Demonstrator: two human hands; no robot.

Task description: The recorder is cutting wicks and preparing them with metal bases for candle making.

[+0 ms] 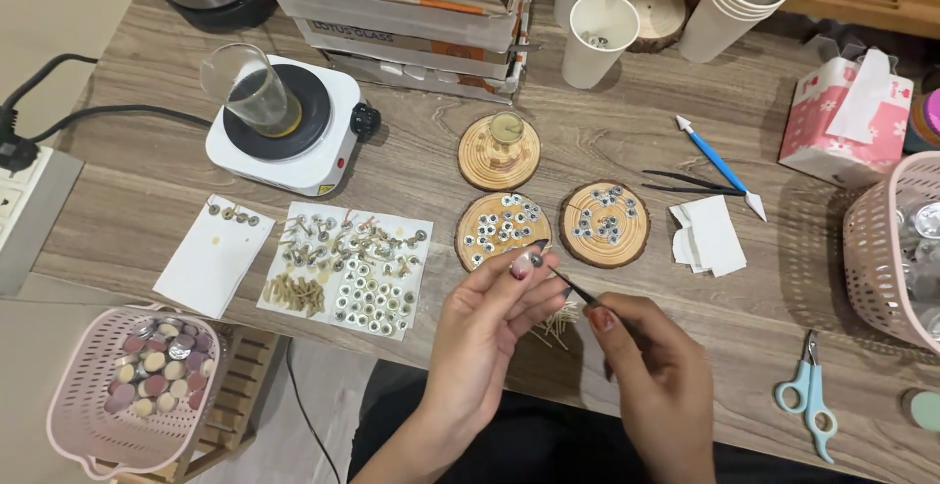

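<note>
My left hand (pixel 485 332) pinches a small round metal wick holder (pixel 536 260) between thumb and fingertips, just in front of a wood slice (pixel 472 212) covered with several such holders. My right hand (pixel 654 376) grips black tweezers (pixel 571 285) whose tip reaches toward that holder. A second wood slice (pixel 604 224) to the right carries more holders, and a third wood slice (pixel 498 154) behind holds a small glass cup (pixel 506 129). A heap of short wicks (pixel 560 323) lies on the table between my hands.
White paper sheets (pixel 345 263) with wicks and holders lie left, beside a hot plate (pixel 284 125) bearing a glass beaker (pixel 251 88). Pink baskets (pixel 135 386) sit lower left and at the right edge. Scissors (pixel 809 406), spare tweezers (pixel 690 184), blue tool, tissue box (pixel 844 117), paper cups (pixel 595 39), cardboard boxes.
</note>
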